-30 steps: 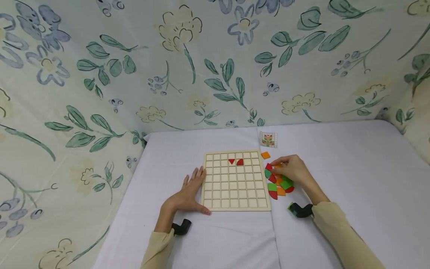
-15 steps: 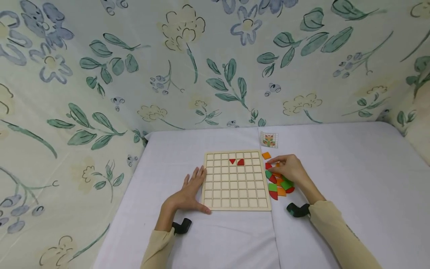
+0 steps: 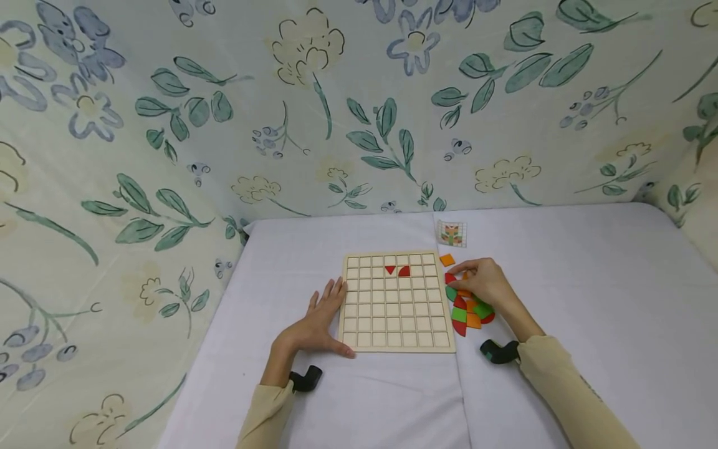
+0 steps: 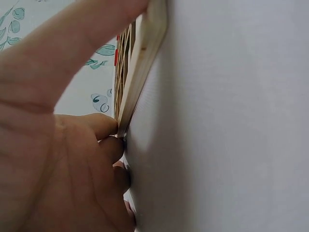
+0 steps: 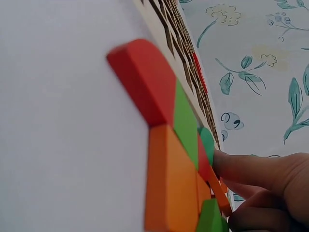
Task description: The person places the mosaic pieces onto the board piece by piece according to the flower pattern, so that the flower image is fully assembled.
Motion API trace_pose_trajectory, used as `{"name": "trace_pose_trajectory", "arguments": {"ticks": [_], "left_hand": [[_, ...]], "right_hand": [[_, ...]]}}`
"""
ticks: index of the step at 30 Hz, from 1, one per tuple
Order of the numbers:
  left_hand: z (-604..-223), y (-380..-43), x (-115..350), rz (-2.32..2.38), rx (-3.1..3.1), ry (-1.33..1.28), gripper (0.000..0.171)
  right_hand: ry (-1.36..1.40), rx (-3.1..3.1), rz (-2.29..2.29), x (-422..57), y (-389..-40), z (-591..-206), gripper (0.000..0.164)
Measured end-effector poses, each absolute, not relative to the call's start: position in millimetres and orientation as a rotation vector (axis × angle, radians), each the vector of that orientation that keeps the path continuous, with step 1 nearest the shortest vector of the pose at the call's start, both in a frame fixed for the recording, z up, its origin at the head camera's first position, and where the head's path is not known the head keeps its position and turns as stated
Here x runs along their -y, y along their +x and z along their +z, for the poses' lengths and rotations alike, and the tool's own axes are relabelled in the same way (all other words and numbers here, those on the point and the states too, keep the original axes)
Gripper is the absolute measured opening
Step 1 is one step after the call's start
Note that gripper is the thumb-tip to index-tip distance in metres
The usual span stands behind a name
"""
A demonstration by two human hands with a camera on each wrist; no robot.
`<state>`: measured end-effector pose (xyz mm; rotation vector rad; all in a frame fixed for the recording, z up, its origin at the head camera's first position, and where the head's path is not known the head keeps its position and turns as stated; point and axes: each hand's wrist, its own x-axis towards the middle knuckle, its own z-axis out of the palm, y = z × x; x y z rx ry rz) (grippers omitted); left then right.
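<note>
Left hand (image 3: pixel 313 327) rests, fingers spread, against the wooden board (image 3: pixel 393 324) as the right hand (image 3: pixel 487 282) pinches a red piece (image 3: pixel 450 277), turned slightly since a second ago, beside the board's right edge.

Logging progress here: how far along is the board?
Done: a red triangle and a red rounded piece sit in the grid board. In hand: the right hand is at another red piece beside it, grip unclear; the left hand touches the board's left edge. Remaining: most cells are bare; loose red, green and orange pieces lie right of it.
</note>
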<state>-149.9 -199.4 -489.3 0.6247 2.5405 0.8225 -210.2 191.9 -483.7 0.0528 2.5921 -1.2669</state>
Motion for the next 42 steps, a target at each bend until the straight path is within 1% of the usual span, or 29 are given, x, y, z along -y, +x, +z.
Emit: {"name": "trace_pose_trajectory", "arguments": {"ticks": [7, 15, 26, 42], "left_hand": [[-486.8, -149.6, 198.9, 0.803, -2.55, 0.618, 0.145], [-493.5, -147.7, 198.9, 0.798, -2.538, 0.608, 0.143], [-490.0, -145.7, 196.5, 0.761, -2.551, 0.623, 0.143], [-491.1, -146.9, 196.5, 0.789, -2.545, 0.616, 0.143]], "right_hand": [[0.06, -2.594, -1.271, -191.8, -208.9, -482.2, 0.038], [0.049, -2.585, -1.253, -194.2, -208.3, -484.3, 0.04], [0.059, -2.589, -1.292, -194.2, -206.4, -483.2, 0.04], [-0.015, -2.587, -1.345, -183.5, -200.8, -482.1, 0.036]]}}
